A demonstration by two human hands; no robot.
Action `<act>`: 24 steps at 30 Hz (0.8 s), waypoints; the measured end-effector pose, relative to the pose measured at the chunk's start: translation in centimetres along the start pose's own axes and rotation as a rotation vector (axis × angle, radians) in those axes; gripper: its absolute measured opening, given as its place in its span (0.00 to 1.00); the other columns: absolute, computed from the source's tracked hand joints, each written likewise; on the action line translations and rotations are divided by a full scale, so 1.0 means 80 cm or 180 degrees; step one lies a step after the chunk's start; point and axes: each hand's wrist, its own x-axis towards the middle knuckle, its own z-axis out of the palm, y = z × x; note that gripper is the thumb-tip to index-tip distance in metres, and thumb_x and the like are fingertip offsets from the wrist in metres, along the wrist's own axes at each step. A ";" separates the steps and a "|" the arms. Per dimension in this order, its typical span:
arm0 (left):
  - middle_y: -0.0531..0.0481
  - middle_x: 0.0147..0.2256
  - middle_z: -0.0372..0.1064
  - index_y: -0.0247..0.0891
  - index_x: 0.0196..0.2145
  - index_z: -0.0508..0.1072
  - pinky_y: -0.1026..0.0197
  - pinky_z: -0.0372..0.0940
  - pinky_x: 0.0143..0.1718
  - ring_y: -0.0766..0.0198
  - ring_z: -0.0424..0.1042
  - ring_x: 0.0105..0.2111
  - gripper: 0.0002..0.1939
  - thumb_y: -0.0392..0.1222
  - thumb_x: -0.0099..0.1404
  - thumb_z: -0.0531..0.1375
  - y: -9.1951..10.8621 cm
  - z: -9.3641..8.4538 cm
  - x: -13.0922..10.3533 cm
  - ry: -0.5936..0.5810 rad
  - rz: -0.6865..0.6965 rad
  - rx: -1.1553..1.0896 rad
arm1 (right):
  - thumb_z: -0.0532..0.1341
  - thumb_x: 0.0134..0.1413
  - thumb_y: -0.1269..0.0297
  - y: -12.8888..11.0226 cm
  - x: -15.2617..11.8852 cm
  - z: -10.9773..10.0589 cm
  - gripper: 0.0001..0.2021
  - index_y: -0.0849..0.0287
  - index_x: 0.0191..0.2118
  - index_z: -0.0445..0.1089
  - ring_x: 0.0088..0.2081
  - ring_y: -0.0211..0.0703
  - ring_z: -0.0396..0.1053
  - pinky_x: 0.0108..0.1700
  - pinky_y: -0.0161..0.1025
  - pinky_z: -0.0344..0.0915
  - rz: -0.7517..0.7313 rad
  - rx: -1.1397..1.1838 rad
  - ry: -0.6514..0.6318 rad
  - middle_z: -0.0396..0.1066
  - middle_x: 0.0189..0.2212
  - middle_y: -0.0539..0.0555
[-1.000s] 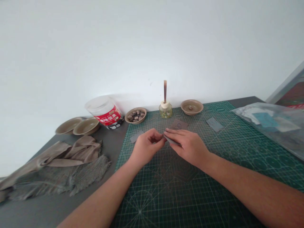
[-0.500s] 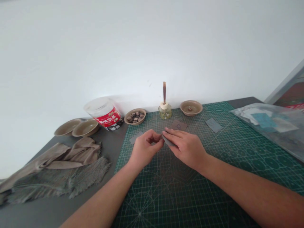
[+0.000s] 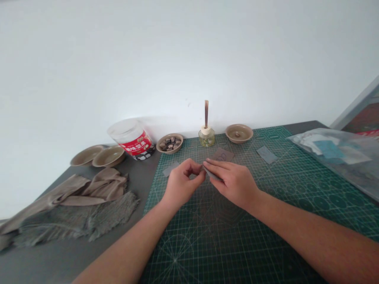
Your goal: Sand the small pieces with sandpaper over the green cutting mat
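Over the green cutting mat [image 3: 201, 244], both hands meet at the fingertips. My right hand [image 3: 237, 181] holds a small grey sheet that looks like sandpaper [image 3: 212, 174], its fingers flat along the top and the thumb below. My left hand [image 3: 182, 183] is closed in a pinch against the sheet's left edge; whatever sits between its thumb and forefinger is too small and covered to make out. Just behind the hands lies a brown sandpaper piece [image 3: 224, 154] with handwritten digits. Grey pieces rest on either side, one at the left [image 3: 171, 169] and one at the right [image 3: 267, 154].
Along the wall stand a bowl of small stones [image 3: 169, 143], a reed diffuser [image 3: 206, 136] and a bowl [image 3: 239, 134] with one small piece inside. Leftward are a red-labelled plastic jar [image 3: 134, 140], two brown bowls [image 3: 109, 157] and a crumpled cloth [image 3: 85, 193]. A clear bag [image 3: 334, 152] lies right.
The grey sheet in my right hand has tilted slightly and shows a narrower face. Both hands stay together at nearly the same spot; the whole view has shifted a little.
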 end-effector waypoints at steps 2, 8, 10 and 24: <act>0.54 0.27 0.69 0.37 0.29 0.71 0.65 0.64 0.31 0.67 0.67 0.28 0.07 0.39 0.61 0.65 -0.001 0.001 0.000 0.0016 0.0039 0.0012 | 0.58 0.65 0.66 0.001 -0.001 0.000 0.18 0.57 0.59 0.71 0.54 0.46 0.73 0.60 0.44 0.68 -0.0036 -0.0003 0.0036 0.72 0.57 0.53; 0.54 0.27 0.68 0.38 0.30 0.70 0.65 0.63 0.31 0.67 0.68 0.29 0.05 0.38 0.62 0.64 -0.004 -0.001 0.000 -0.0035 0.0162 0.0015 | 0.58 0.64 0.66 -0.004 -0.002 0.001 0.18 0.57 0.58 0.71 0.54 0.44 0.74 0.59 0.41 0.69 0.0040 0.0127 0.0076 0.73 0.57 0.52; 0.54 0.28 0.68 0.38 0.31 0.70 0.64 0.64 0.32 0.67 0.68 0.29 0.05 0.38 0.62 0.64 -0.005 -0.001 0.001 -0.0004 0.0249 0.0005 | 0.58 0.64 0.67 -0.004 -0.001 0.002 0.18 0.56 0.58 0.72 0.53 0.44 0.75 0.57 0.40 0.70 0.0145 0.0205 0.0085 0.74 0.56 0.52; 0.57 0.27 0.63 0.40 0.32 0.68 0.65 0.61 0.30 0.68 0.64 0.27 0.05 0.38 0.63 0.63 -0.005 -0.002 0.004 -0.0088 0.0238 0.0084 | 0.57 0.64 0.70 -0.006 0.002 -0.001 0.16 0.59 0.55 0.73 0.48 0.45 0.76 0.55 0.41 0.68 0.0260 0.0473 0.0231 0.78 0.49 0.55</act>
